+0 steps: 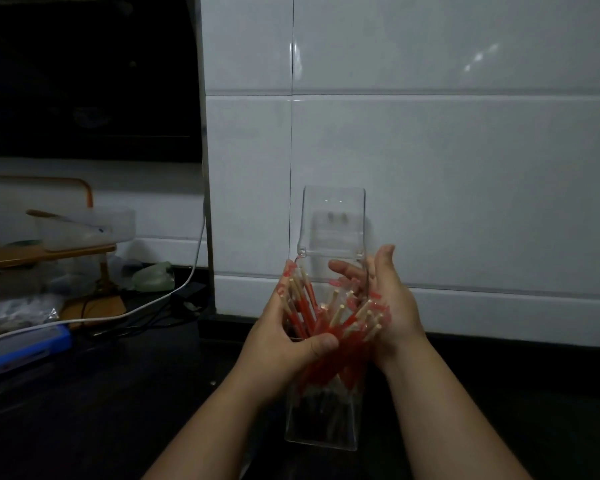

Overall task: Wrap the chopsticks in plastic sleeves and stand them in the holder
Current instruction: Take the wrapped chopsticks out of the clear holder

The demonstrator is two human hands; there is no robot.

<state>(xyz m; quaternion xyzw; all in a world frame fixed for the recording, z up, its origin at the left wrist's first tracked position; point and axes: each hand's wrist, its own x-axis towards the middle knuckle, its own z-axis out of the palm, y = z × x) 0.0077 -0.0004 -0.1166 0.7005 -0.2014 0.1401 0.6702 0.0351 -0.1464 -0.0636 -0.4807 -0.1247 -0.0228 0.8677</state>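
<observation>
A clear plastic holder (321, 431) stands on the dark counter with its hinged lid (333, 220) flipped up against the wall tiles. Several chopsticks in red plastic sleeves (329, 327) stand in it, their pale wooden tips fanned out at the top. My left hand (284, 344) grips the bundle from the left, thumb curled across the red sleeves. My right hand (392, 303) cups the bundle from the right, palm against the tips and fingers extended behind them.
A white cable (174, 292) runs across the counter at left. A blue device (25, 348) lies at the far left beside a plastic bag (14, 313). A wooden rack with containers (59, 244) stands behind. White tiled wall (465, 168) rises close behind the holder.
</observation>
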